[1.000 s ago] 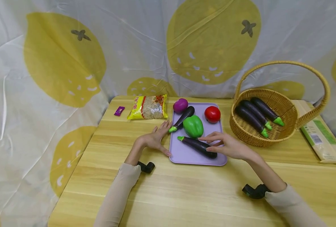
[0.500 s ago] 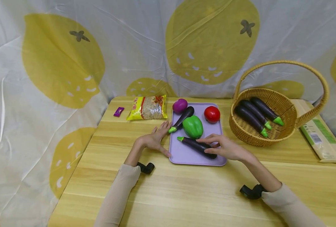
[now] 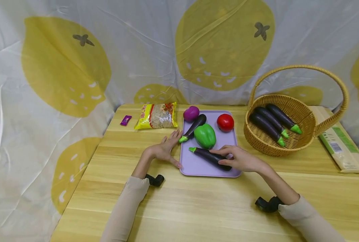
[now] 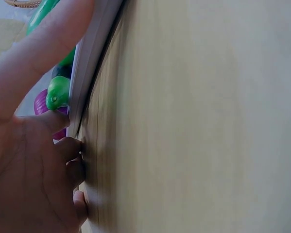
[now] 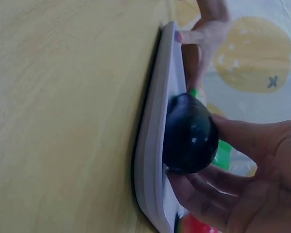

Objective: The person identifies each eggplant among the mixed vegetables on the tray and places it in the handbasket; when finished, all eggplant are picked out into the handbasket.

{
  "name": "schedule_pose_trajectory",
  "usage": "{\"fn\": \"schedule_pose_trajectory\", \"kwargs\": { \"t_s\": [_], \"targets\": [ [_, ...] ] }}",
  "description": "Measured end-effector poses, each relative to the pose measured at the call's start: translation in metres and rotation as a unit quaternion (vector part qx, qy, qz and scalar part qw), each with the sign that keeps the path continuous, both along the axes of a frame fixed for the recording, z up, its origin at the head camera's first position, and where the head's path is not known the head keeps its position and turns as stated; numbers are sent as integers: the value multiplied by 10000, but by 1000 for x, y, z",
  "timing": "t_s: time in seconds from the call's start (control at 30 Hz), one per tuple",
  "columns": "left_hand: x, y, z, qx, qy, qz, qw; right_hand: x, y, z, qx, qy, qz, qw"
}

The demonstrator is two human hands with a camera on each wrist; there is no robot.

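On a lilac tray [image 3: 191,167] lies a dark eggplant [image 3: 208,157] with a green stem, nearest the person. My right hand [image 3: 243,159] pinches its thick end; thumb and fingers press on opposite sides of that end in the right wrist view. The eggplant is still low over the tray. My left hand [image 3: 164,149] spreads along the tray's left side, thumb and fingertips at the rim. Also on the tray are a second eggplant [image 3: 195,125], a green bell pepper [image 3: 205,136], a red tomato [image 3: 225,122] and, at the back left corner, a purple onion [image 3: 191,113].
A wicker basket [image 3: 265,148] with a tall handle and several eggplants [image 3: 274,121] stands right of the tray. Beside it lies a flat noodle-like packet [image 3: 346,151]. A yellow food bag [image 3: 159,116] and small purple wrapper [image 3: 126,120] lie back left, before a lemon-print curtain [image 3: 143,50].
My right hand has moved slightly left and its thumb and fingers have closed onto the front eggplant's thick end. The left hand holds its place at the tray.
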State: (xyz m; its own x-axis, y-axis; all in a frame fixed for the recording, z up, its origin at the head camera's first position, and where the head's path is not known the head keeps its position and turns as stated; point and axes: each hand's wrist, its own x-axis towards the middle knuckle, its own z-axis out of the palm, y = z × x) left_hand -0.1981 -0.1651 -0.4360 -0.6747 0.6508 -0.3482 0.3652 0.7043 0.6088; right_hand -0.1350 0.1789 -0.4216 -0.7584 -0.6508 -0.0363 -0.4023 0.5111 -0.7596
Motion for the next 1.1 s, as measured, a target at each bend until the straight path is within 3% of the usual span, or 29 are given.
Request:
{"fn": "schedule_pose_trajectory", "kwargs": {
  "t_s": [0.17,0.33,0.6,0.73,1.1],
  "targets": [
    [0,0,0,-22,12,27,10000,-3,8,7,-81,-373,115,9992],
    [0,-1,1,18,-8,66,10000,-9,24,24,-46,-271,51,9996],
    [0,-1,0,-2,-16,36,10000,-16,62,64,125,171,-594,9980],
    [0,-1,-1,5,-5,61,10000,-22,80,76,216,101,-886,9958],
    [0,-2,-2,2,56,8,10000,-41,114,78,284,-174,-1582,9868]
  ]
}}
